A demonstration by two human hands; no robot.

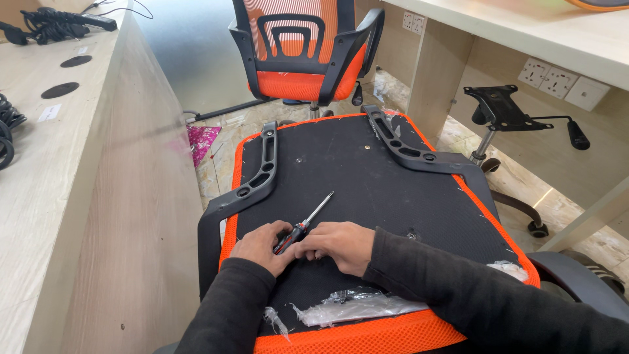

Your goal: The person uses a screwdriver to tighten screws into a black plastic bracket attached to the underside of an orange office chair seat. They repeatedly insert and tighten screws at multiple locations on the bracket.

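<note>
An upturned orange chair seat with a black underside lies in front of me. Two black armrest brackets are fixed to it, one on the left and one on the right. A screwdriver with a red and black handle lies on the underside, its shaft pointing away to the upper right. My left hand and my right hand rest side by side on the seat, fingers pinching the screwdriver's handle between them. Torn clear plastic wrap lies near the seat's front edge.
A finished orange and black office chair stands behind the seat. A chair base with a black tilt mechanism stands at the right by a desk with wall sockets. A wooden desk panel runs along the left.
</note>
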